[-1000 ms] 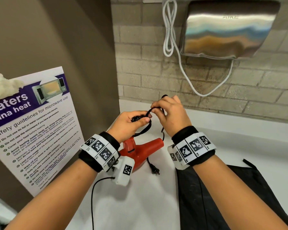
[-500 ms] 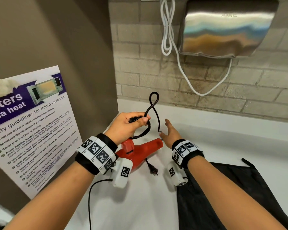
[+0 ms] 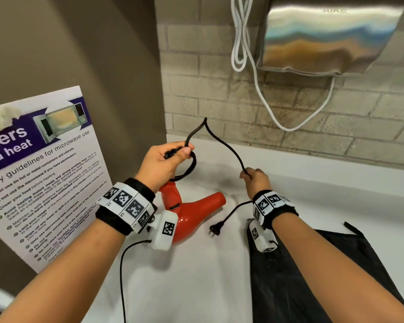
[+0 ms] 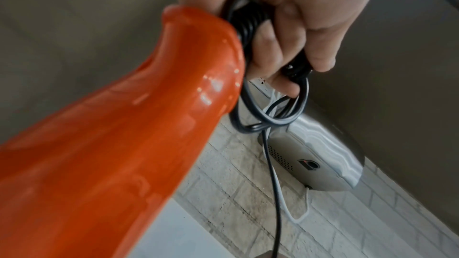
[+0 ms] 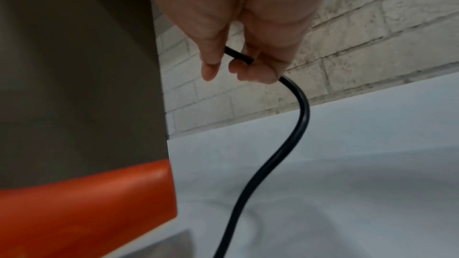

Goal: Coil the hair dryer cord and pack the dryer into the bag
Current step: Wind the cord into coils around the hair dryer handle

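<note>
The red hair dryer (image 3: 191, 215) (image 4: 119, 134) (image 5: 84, 203) lies on the white counter (image 3: 184, 276), handle up under my left hand. My left hand (image 3: 166, 159) (image 4: 285, 32) grips small loops of the black cord (image 3: 222, 145) (image 4: 250, 21) at the handle's top. From there the cord arches up and down to my right hand (image 3: 254, 180) (image 5: 238, 64), which pinches it between thumb and fingers. The cord (image 5: 275, 154) runs on below that hand to the plug (image 3: 215, 229), lying on the counter. The black bag (image 3: 313, 276) lies flat at the right.
A steel hand dryer (image 3: 331, 36) with a white cable (image 3: 254, 73) hangs on the brick wall behind. A microwave safety poster (image 3: 42, 173) leans against the brown wall on the left. A thin black wire (image 3: 123, 276) trails from my left wrist camera.
My right hand let go of the cord at my left hand, dropped open toward the counter, then moved right and pinched the cord farther along. The plug slid right.
</note>
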`<state>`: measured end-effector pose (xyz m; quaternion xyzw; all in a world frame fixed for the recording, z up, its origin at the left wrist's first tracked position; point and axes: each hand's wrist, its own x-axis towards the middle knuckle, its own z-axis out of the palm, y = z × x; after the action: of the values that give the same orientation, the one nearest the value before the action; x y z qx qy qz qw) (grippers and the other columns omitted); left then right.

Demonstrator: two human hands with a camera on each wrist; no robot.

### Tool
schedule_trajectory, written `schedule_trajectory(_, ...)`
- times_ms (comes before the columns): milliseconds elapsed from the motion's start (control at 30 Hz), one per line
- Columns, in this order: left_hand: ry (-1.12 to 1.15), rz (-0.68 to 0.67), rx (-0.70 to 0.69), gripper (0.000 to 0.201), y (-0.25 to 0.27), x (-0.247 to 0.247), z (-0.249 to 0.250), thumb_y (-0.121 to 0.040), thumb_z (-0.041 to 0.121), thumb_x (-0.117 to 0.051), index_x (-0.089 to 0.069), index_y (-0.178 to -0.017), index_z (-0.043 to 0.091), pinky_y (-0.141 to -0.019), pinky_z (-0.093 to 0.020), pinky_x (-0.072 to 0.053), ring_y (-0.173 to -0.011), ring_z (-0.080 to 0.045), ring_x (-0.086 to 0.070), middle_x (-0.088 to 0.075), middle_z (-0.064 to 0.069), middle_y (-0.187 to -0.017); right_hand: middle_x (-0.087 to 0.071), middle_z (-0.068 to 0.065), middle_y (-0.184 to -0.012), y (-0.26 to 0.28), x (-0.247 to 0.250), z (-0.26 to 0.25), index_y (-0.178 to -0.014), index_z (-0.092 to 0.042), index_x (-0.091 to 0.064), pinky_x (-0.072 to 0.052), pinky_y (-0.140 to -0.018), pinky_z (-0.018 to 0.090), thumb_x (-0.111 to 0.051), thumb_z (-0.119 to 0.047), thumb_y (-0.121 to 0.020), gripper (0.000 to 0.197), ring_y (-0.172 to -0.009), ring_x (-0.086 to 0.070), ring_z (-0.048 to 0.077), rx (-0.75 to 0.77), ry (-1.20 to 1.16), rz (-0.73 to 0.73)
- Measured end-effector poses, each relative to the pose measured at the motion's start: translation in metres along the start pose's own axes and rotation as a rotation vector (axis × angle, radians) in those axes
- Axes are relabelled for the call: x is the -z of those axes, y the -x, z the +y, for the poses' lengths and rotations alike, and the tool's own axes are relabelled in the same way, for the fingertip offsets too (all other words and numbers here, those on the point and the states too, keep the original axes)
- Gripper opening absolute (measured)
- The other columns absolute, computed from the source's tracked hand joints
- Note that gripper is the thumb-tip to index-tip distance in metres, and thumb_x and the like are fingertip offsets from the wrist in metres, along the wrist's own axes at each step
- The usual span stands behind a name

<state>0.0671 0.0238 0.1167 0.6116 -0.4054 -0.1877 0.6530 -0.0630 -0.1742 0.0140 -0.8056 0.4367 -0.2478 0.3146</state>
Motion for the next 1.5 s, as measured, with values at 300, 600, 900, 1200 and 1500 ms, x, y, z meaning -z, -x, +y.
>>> schedule_trajectory(300,0.0,0.05,-0.037,0.025,-0.01,-0.002,-0.01,-0.091,0.007,-0.05,-0.06,-0.111,-0.003,-0.044,0.0,-0.032,-0.033,0.006,-0.045,-0.057,0.017,-0.042,-0.049,0.016,-0.13,0.018,-0.008,0.002,-0.125,-0.011,-0.044,-0.045,-0.084,0.029,-0.057,-0.004,-0.084,0.044,-0.098,-0.058,0.032,0.024,-0.05,-0.033)
schedule_trajectory(600,0.007,0.041,-0.011,0.025,-0.011,0.001,-0.015,-0.091,0.013,-0.052,-0.063,-0.11,0.0,-0.037,-0.008,-0.028,-0.031,-0.001,-0.032,-0.063,0.011,-0.052,-0.06,0.003,-0.109,0.051,-0.046,0.001,-0.096,-0.013,-0.064,-0.047,-0.094,0.028,-0.053,-0.001,-0.082,0.021,-0.095,-0.059,0.019,0.211,0.25,-0.368)
schedule_trajectory(900,0.02,-0.032,-0.035,0.027,-0.008,-0.007,-0.012,-0.091,0.007,-0.051,-0.059,-0.113,-0.006,-0.043,0.001,-0.032,-0.036,0.008,-0.047,-0.059,-0.001,-0.071,-0.063,0.012,-0.109,0.038,-0.078,-0.004,-0.093,-0.002,-0.062,-0.045,-0.1,0.033,-0.055,-0.009,-0.086,0.012,-0.109,-0.06,0.027,-0.104,0.435,-0.717)
schedule_trajectory(1200,-0.027,-0.062,0.005,0.023,-0.011,-0.001,-0.016,-0.092,0.012,-0.051,-0.063,-0.109,0.002,-0.036,-0.009,-0.027,-0.032,-0.001,-0.027,-0.063,0.006,-0.066,-0.053,0.011,-0.126,0.044,-0.055,0.008,-0.122,-0.01,-0.048,-0.034,-0.101,0.042,-0.041,-0.029,-0.093,0.035,-0.122,-0.04,0.03,0.165,0.875,-0.55)
schedule_trajectory(1500,-0.083,-0.093,-0.004,0.018,-0.01,-0.006,-0.016,-0.092,0.015,-0.049,-0.064,-0.102,0.011,-0.035,-0.011,-0.028,-0.03,-0.002,-0.029,-0.062,0.0,-0.073,-0.059,0.01,-0.119,0.069,0.015,-0.057,-0.125,-0.011,-0.041,-0.04,-0.093,0.025,-0.033,-0.02,-0.097,0.03,-0.112,-0.055,0.024,0.325,0.073,-0.159)
